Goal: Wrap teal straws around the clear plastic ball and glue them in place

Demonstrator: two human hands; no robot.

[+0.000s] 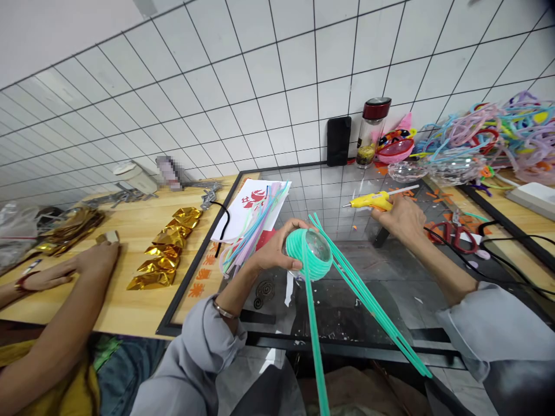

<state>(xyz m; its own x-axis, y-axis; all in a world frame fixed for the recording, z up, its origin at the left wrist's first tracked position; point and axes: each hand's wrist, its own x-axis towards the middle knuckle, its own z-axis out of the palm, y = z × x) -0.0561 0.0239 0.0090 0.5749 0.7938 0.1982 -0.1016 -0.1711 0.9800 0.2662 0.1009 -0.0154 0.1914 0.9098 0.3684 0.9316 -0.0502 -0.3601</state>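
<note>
My left hand (277, 249) is closed around a clear round container (317, 247) wound with turquoise pipe cleaner. A loose turquoise length (315, 341) hangs from it toward my lap. Several more turquoise pipe cleaners (368, 297) lie slantwise just right of the container, reaching past the table's front edge. In my right hand (403, 218) is a yellow glue gun (370, 200), its nozzle pointing left above the glass tabletop. The gun and the wound container are apart. Red-handled scissors (455, 237) lie close to my right wrist.
Pastel pipe cleaners (255, 228) rest on white paper (234, 211). Behind stand a phone (339, 141) and a glass bottle (370, 133). A pipe-cleaner heap (481, 133) fills the back right. Black cables (503, 263) run at right. On the left, a co-worker's hands (93, 263) are near gold foil pieces (167, 248).
</note>
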